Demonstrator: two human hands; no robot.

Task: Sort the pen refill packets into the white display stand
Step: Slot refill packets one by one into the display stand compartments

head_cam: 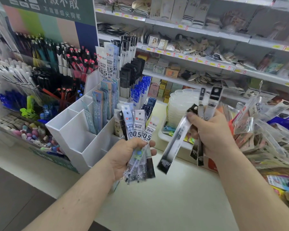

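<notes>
My left hand (126, 158) grips a fanned bunch of white refill packets (137, 129) marked 0.5, held upright just in front of the white display stand (77, 135). My right hand (213, 134) holds several black and clear refill packets (173, 142); one hangs slanted down to the left, others stick up above my fingers. The stand is a stepped white box with compartments. Its back ones hold blue, black and white packets (135, 92); its front left compartments look bare.
Pen racks (45, 64) fill the left side beside the stand. A stack of clear plastic trays (180, 104) stands behind my right hand. A heap of bagged goods (265, 139) lies at the right. Store shelves (207, 47) run across the back. I work over a cream counter (165, 197).
</notes>
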